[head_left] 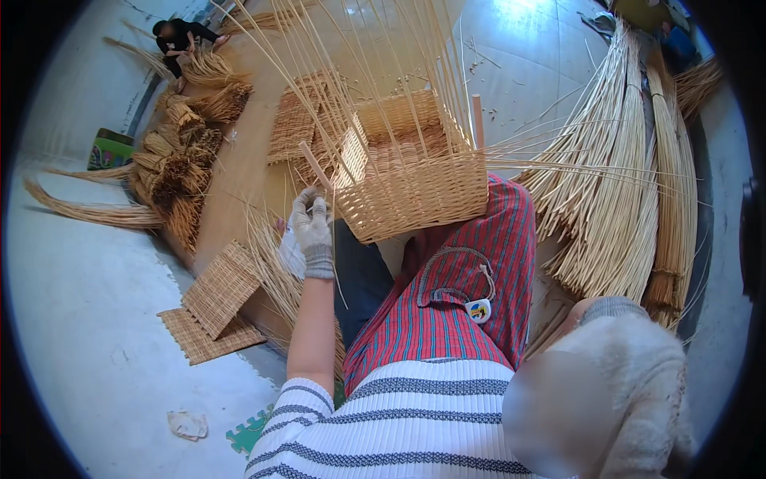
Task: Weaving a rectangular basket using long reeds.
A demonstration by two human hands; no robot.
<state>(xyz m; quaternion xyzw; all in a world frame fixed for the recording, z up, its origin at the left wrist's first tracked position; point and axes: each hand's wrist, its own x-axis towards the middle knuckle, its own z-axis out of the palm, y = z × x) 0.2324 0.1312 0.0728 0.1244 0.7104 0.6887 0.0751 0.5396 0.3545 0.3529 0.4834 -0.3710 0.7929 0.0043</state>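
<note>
Although seemingly propped against the right knee under red plaid cloth point(513, 215), looks only lightly steadied: a half-woven wicker basket point(411, 195), mid-scene, open top upward, with long bare stakes point(411, 104) fanning toward the far side and wooden pegs point(316, 164) at left and right. Just beside the near left corner, a knit-gloved left hand point(313, 231), fingers bent; impossible to tell whether pinching a strand or merely touching the weave. At the near right, close to the camera and well apart from the basket, a gloved right hand point(642, 391), partly blurred over; impossible to tell whether open or closed. Off the basket's right side, loose strands point(558, 166) trailing across a large bundle of pale canes point(598, 184): likely to snag there and, if pulled hard, to snap or drag the top rows loose. With little visible support, could also tip off the knee under an uneven tug. Among such long stakes, a further risk of tangling and of bending the wall out of line.
</note>
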